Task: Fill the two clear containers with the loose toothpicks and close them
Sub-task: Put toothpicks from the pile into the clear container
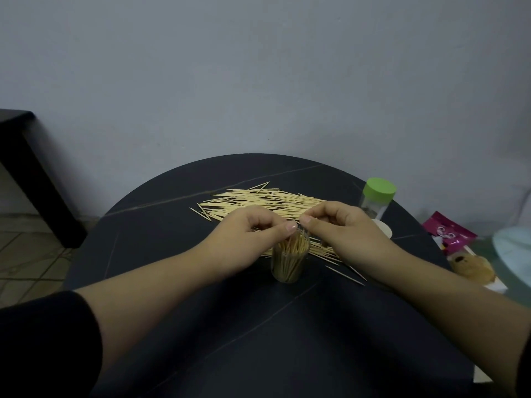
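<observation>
— Where does the open container (290, 258) stand?

— Upright on the dark round surface (172, 254), lidless, already well packed with sticks standing on end. Both hands meet just above its mouth.

— What are the fingers doing?

— The right hand (342, 225) comes in from the container's right. Its fingers (310, 220) are clenched, and thumb and forefinger pinch a few pale toothpicks just over the rim. The left hand (253, 234) is at the container's left, its fingers (288, 227) curled with the thumb tip almost touching the rim. I cannot tell whether they grasp anything, since the thumb hides what lies under it.

— And the loose toothpicks (267, 202)?

— Spread in a wide heap behind the container, mostly lying crosswise. The heap runs under both hands, and a few strays lie just right of the container.

— The other container?

— The green-lidded container (377, 201) stands upright, closed, well behind and to the right of the open one, beyond the right hand. A pale round piece (383, 228) sits near its foot, partly hidden by the right hand. Farther right of it, a pink packet (451, 234) lies off the surface.
</observation>
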